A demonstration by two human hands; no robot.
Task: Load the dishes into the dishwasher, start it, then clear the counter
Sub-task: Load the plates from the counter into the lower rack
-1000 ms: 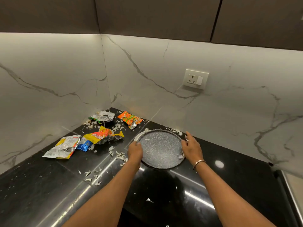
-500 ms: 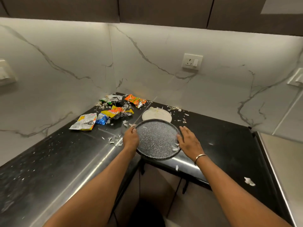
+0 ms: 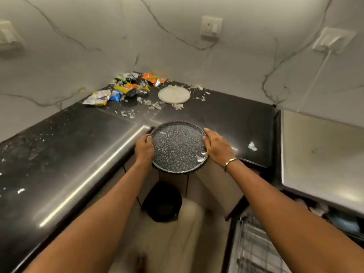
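Observation:
I hold a dark speckled round plate (image 3: 178,147) in both hands, out past the inner corner of the black counter (image 3: 65,146) and above the floor. My left hand (image 3: 144,147) grips its left rim and my right hand (image 3: 217,146) grips its right rim. A few white scraps lie on the plate near my right hand. A white round plate (image 3: 174,94) sits on the counter near the back wall. Crumpled snack wrappers (image 3: 126,89) and white scraps litter the back corner.
A black bin (image 3: 162,201) stands on the floor directly below the held plate. An open dishwasher with a wire rack (image 3: 254,247) shows at the lower right. A steel surface (image 3: 321,152) lies to the right. Wall sockets (image 3: 211,26) are on the marble backsplash.
Both hands have lifted the speckled plate off the white plate and drawn it toward me, past the counter's edge and over the bin. The white plate stays on the counter.

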